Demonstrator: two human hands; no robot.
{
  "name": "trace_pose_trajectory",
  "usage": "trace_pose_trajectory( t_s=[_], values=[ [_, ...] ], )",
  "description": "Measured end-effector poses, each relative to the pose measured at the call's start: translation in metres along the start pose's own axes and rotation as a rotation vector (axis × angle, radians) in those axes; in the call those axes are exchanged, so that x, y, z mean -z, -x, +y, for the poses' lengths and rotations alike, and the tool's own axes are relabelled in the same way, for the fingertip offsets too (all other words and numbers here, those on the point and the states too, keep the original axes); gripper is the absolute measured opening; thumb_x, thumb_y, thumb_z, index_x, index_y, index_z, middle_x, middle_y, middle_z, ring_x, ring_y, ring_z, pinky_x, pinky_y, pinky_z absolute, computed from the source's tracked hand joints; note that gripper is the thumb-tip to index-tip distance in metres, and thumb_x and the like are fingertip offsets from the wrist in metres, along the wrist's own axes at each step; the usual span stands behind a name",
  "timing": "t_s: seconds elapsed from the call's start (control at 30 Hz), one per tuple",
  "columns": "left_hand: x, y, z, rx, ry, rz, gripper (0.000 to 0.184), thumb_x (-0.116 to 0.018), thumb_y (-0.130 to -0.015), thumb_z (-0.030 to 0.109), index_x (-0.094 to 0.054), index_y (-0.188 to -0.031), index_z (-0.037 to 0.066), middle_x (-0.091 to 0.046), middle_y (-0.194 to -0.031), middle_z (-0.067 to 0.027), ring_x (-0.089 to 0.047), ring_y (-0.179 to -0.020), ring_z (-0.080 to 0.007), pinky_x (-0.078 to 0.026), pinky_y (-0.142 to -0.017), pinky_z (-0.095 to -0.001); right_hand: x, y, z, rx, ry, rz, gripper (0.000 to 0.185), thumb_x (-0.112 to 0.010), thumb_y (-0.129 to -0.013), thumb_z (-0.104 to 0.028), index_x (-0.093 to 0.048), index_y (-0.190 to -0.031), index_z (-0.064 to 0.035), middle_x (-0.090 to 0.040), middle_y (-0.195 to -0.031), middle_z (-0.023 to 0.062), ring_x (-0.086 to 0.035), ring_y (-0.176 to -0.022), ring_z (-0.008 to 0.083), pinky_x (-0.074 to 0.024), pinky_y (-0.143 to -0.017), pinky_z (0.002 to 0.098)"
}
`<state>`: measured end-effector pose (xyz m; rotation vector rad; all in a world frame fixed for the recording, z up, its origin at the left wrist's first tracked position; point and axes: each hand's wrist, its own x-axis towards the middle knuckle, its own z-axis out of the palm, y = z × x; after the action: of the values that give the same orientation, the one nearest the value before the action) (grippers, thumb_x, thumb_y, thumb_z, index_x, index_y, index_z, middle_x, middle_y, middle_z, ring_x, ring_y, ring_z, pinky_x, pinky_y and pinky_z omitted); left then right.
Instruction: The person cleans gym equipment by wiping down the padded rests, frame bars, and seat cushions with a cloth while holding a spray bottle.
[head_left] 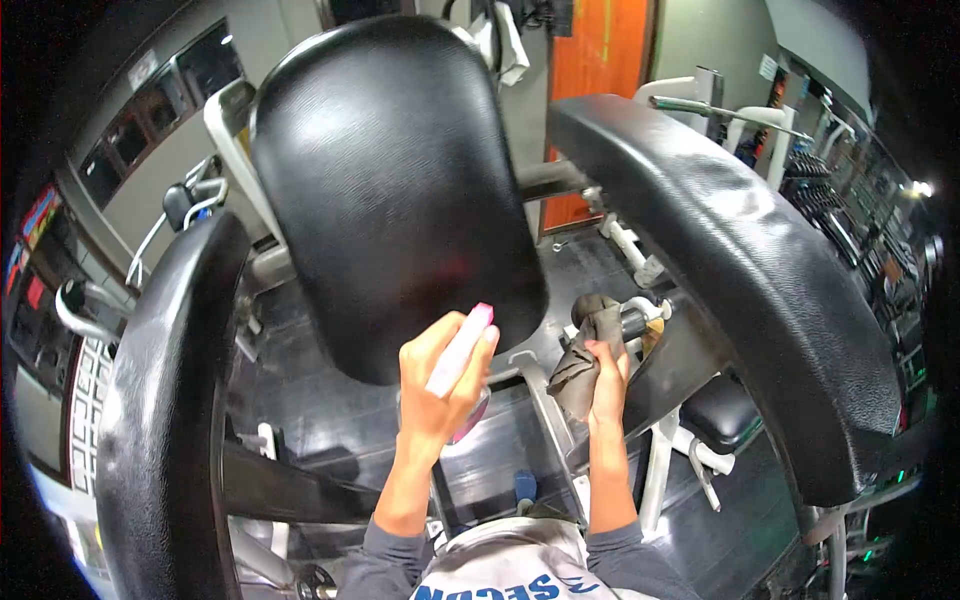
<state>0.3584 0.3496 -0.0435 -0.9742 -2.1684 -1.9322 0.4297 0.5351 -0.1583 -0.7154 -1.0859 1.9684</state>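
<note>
My left hand (425, 395) is closed around a spray bottle (458, 356) with a white head and a pink nozzle. The nozzle points up and away from me, toward the lower part of a black padded backrest (390, 170). Most of the bottle's body is hidden behind the hand. In my right hand (608, 388) is a crumpled dark grey cloth (578, 372), gripped between thumb and fingers. It hangs right of the backrest's lower end, and I cannot tell whether it touches the machine behind it.
Long black arm pads flank me, one on the left (170, 410) and one on the right (730, 220). Metal frame bars run below my hands. Another black seat pad (720, 412) is low on the right. A dumbbell rack (825, 200) and an orange door (603, 60) stand farther back.
</note>
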Motion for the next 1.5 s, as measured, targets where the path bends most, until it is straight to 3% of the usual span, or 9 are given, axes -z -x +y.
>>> trace_pose_trajectory(
  t_s=[0.13, 0.27, 0.5, 0.67, 0.73, 1.03, 1.2, 1.4, 1.5],
  values=[
    [-0.041, -0.050, 0.018, -0.103, -0.095, 0.034, 0.012, -0.066, -0.090, 0.007, -0.065, -0.088, -0.004, -0.055, -0.066, -0.0147, -0.053, -0.050, -0.0239, -0.041, -0.050, -0.0315, 0.001, -0.024, -0.021, 0.514, 0.368, -0.127, 0.055, -0.068, -0.083, -0.011, -0.049, -0.134, 0.0014, -0.060, -0.114, 0.0117, -0.058, -0.106, 0.0197, -0.0433, -0.097, 0.0322],
    [-0.065, -0.088, 0.019, -0.272, -0.219, 0.111, 0.018, -0.067, -0.088, 0.010, -0.062, -0.078, -0.003, -0.055, -0.061, -0.0157, -0.055, -0.047, -0.0299, -0.041, -0.048, -0.0347, 0.000, -0.035, -0.032, 0.520, 0.374, -0.177, 0.054, -0.067, -0.084, -0.008, -0.049, -0.134, 0.0028, -0.059, -0.120, 0.0144, -0.057, -0.111, 0.0236, -0.0430, -0.100, 0.0357],
    [-0.070, -0.102, 0.018, -0.626, -0.732, 0.109, 0.006, -0.068, -0.076, 0.005, -0.062, -0.076, 0.004, -0.057, -0.070, -0.0059, -0.060, -0.059, -0.0218, -0.047, -0.047, -0.0351, -0.031, -0.071, -0.031, 1.034, 0.479, -0.190, 0.045, -0.061, -0.084, -0.001, -0.059, -0.129, 0.0023, -0.058, -0.134, 0.0176, -0.056, -0.123, 0.0330, -0.0396, -0.106, 0.0407],
    [-0.065, -0.101, 0.027, -0.294, -0.400, 0.056, 0.012, -0.066, -0.085, 0.007, -0.063, -0.077, -0.002, -0.059, -0.064, -0.0083, -0.059, -0.051, -0.0195, -0.044, -0.046, -0.0288, -0.082, -0.102, -0.043, 1.315, 0.587, -0.215, 0.056, -0.061, -0.076, 0.007, -0.060, -0.131, -0.0039, -0.058, -0.136, 0.0108, -0.055, -0.117, 0.0367, -0.0416, -0.101, 0.0447],
    [-0.058, -0.099, 0.035, 0.023, -0.117, -0.034, 0.026, -0.061, -0.091, 0.016, -0.064, -0.076, -0.004, -0.061, -0.063, -0.0063, -0.056, -0.044, -0.0108, -0.042, -0.043, -0.0258, -0.100, -0.109, -0.047, 1.206, 0.641, -0.258, 0.063, -0.055, -0.077, 0.009, -0.055, -0.136, -0.0091, -0.054, -0.142, 0.0077, -0.050, -0.130, 0.0338, -0.0401, -0.108, 0.0456],
    [-0.048, -0.099, 0.030, 0.073, -0.013, -0.101, 0.018, -0.062, -0.088, 0.011, -0.065, -0.079, -0.005, -0.064, -0.065, -0.0081, -0.057, -0.045, -0.0103, -0.047, -0.045, -0.0243, -0.138, -0.128, -0.066, 1.284, 0.742, -0.713, 0.047, -0.066, -0.079, -0.010, -0.059, -0.125, -0.0106, -0.062, -0.118, 0.0102, -0.056, -0.104, 0.0349, -0.0527, -0.081, 0.0454],
    [-0.045, -0.098, 0.026, 0.011, -0.027, -0.121, 0.015, -0.062, -0.086, 0.008, -0.064, -0.078, -0.005, -0.065, -0.067, -0.0083, -0.058, -0.046, -0.0101, -0.048, -0.047, -0.0241, -0.126, -0.117, -0.089, 1.112, 1.023, -0.441, 0.048, -0.051, -0.086, 0.003, -0.045, -0.134, 0.0078, -0.052, -0.135, 0.0244, -0.054, -0.119, 0.0403, -0.0474, -0.095, 0.0432],
    [-0.039, -0.095, 0.027, 0.036, -0.062, -0.165, 0.013, -0.061, -0.085, 0.006, -0.064, -0.078, -0.005, -0.065, -0.066, -0.0068, -0.058, -0.048, -0.0089, -0.048, -0.048, -0.0237, -0.137, -0.112, -0.069, 1.263, 0.935, -0.386, 0.055, -0.054, -0.081, 0.007, -0.046, -0.135, 0.0053, -0.048, -0.140, 0.0216, -0.052, -0.124, 0.0395, -0.0462, -0.095, 0.0430],
    [-0.039, -0.094, 0.025, 0.034, -0.042, -0.164, 0.012, -0.061, -0.085, 0.005, -0.064, -0.079, -0.005, -0.065, -0.066, -0.0065, -0.058, -0.048, -0.0088, -0.048, -0.048, -0.0236, -0.132, -0.113, -0.078, 1.138, 0.875, -0.832, 0.058, -0.055, -0.078, 0.007, -0.049, -0.135, -0.0004, -0.049, -0.142, 0.0158, -0.056, -0.112, 0.0398, -0.0458, -0.094, 0.0407]
  ],
)
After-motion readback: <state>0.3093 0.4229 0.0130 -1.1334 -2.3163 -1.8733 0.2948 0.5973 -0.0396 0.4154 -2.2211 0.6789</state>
